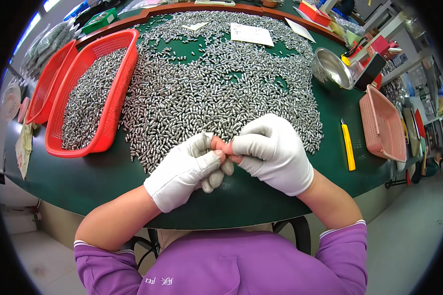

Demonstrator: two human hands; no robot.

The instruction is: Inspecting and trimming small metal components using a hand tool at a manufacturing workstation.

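Both my hands wear white gloves with some fingertips left bare, and they meet over the near edge of the heap. My left hand [179,169] is closed in a pinch, thumb against fingers. My right hand [278,155] also pinches, its fingertips right against those of the left. Whatever lies between the fingertips is hidden or too small to make out. Just beyond them, a wide spread of small, silvery, ridged metal pieces [197,105] covers much of the green tabletop [325,169].
At left, a red plastic basket [114,101] holds many such pieces, beside another red basket [45,86]. Rightward are a metal bowl [335,68], a yellow utility knife [348,146] and a pink basket [386,123]. A paper sheet [251,34] lies on the far pieces.
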